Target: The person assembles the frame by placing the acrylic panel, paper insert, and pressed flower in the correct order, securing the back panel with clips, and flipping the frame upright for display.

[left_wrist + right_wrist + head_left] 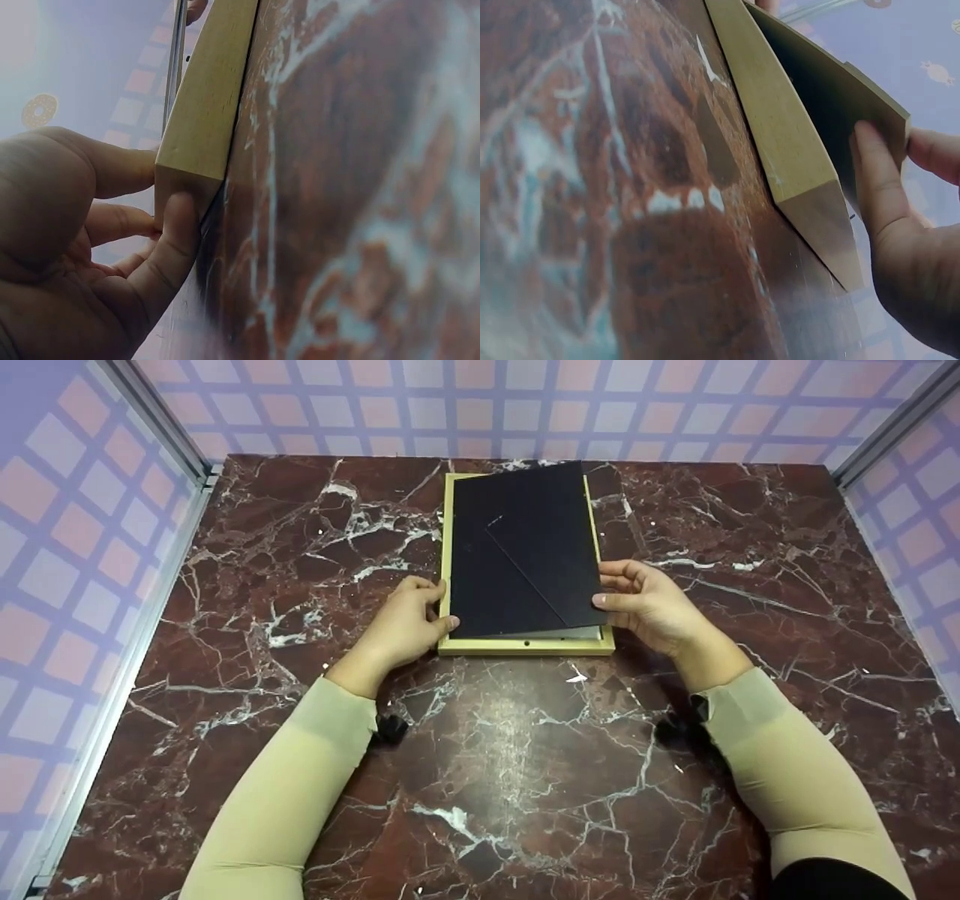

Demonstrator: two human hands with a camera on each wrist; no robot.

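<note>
A picture frame [527, 646] of pale yellow wood lies face down on the table. Over it sits its black backing board [517, 547], turned slightly askew, its near right corner raised off the frame. In the right wrist view a dark gap shows between the board [836, 97] and the wooden frame [780, 112]. My right hand [649, 604] pinches the board's right edge, thumb on top and fingers beneath. At the near left corner my left hand [409, 619] grips the frame, thumb over the top by the board's corner, fingers against the wooden side [187, 180].
The dark red marbled tabletop [495, 780] carries white veins. A pink and lilac checked wall [510, 412] stands behind it, with similar panels on both sides and metal rails [120, 675] along the edges. Black wrist devices [390, 729] sit under both cuffs.
</note>
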